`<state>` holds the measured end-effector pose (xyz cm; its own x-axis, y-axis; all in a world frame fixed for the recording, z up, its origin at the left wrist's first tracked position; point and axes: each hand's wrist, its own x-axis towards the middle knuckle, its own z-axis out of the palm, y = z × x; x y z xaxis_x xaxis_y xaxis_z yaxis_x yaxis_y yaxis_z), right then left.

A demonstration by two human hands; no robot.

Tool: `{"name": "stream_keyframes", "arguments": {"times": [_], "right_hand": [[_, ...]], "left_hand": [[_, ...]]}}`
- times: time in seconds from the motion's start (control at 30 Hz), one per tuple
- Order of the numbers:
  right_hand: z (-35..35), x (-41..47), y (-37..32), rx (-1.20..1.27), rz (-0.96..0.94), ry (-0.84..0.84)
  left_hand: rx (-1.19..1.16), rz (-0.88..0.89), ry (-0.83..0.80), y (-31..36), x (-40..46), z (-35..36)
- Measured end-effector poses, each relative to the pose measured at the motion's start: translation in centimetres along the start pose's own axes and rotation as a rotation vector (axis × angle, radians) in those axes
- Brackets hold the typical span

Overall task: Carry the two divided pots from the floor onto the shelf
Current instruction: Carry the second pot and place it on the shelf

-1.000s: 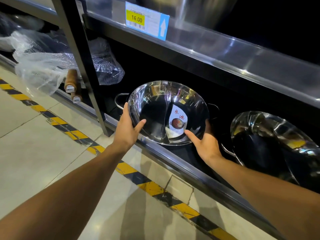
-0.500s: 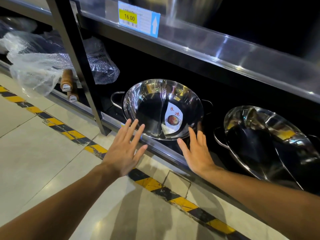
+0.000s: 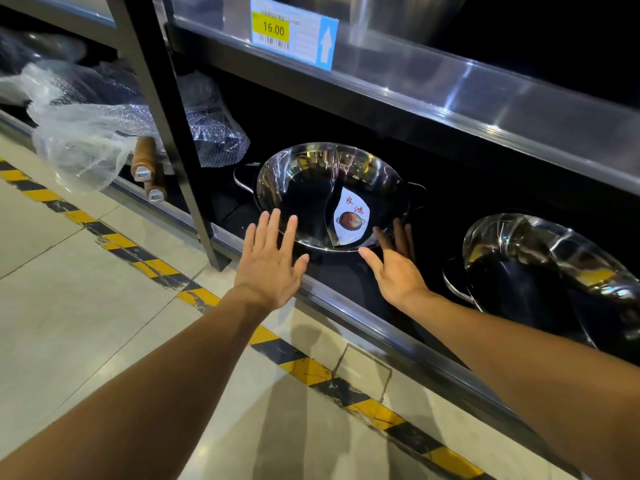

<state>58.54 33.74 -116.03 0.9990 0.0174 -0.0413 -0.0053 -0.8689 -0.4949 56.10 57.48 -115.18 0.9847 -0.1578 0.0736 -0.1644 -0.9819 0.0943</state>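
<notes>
- Stainless divided pot (image 3: 329,195) sits tilted on the bottom shelf (image 3: 346,306), open side toward the camera, S-shaped divider down the middle, paper label (image 3: 351,218) in its right half.
- Left hand (image 3: 272,261) spread flat, palm down, nothing held; fingers (image 3: 273,223) just short of the pot's lower-left rim, contact unclear.
- Right hand (image 3: 396,268) also spread and empty; fingertips (image 3: 398,233) at the lower-right rim, beside the label. Can't tell if they touch.
- Loop handles on both sides of the pot, above and outboard of each hand's fingers.
- Second divided pot (image 3: 547,271) on the same shelf, well to the right of the right hand, tilted the same way, partly cut off by the frame edge.
- Left of the left fingers: black upright post (image 3: 166,133); beyond it bubble-wrapped goods (image 3: 86,133) and two wooden handles (image 3: 145,157).
- Above the fingers: upper shelf edge with price tag (image 3: 294,32) reading 16.00.
- Below both wrists: tiled floor (image 3: 86,306) with yellow-black hazard tape (image 3: 301,368) running along the shelf front.
</notes>
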Motion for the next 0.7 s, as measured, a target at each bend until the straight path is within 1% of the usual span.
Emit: {"name": "stream_keyframes", "arguments": {"times": [0.07,0.13,0.2,0.27,0.37,0.5,0.57,0.63,0.7], "right_hand": [[0.2,0.2,-0.2,0.017,-0.002,0.007],[0.3,0.0,-0.2,0.025,-0.020,0.023],[0.1,-0.5,0.1,-0.020,-0.066,0.036],[0.0,-1.2,0.5,-0.151,-0.117,0.017],[-0.1,-1.9,0.6,-0.292,-0.140,-0.062],[0.4,-2.3,0.4,-0.334,-0.180,-0.084],[0.6,-2.3,0.5,-0.331,-0.185,-0.081],[0.7,-2.1,0.7,-0.342,-0.195,-0.078],[0.8,-1.8,0.8,-0.358,-0.203,-0.083]], "left_hand": [[-0.038,0.131,0.054,0.3,-0.7,0.4],[-0.037,0.203,0.029,0.3,-1.4,1.1],[0.042,0.193,-0.001,0.2,-1.6,1.7],[0.104,0.148,0.003,0.2,-1.3,1.8],[0.116,0.052,-0.039,0.4,-0.5,1.4],[0.101,-0.046,-0.111,1.2,0.8,0.7],[0.081,-0.036,-0.089,1.7,0.9,0.7],[0.079,0.034,-0.062,2.0,0.5,1.0],[0.074,0.068,-0.076,1.9,0.3,1.2]]}}
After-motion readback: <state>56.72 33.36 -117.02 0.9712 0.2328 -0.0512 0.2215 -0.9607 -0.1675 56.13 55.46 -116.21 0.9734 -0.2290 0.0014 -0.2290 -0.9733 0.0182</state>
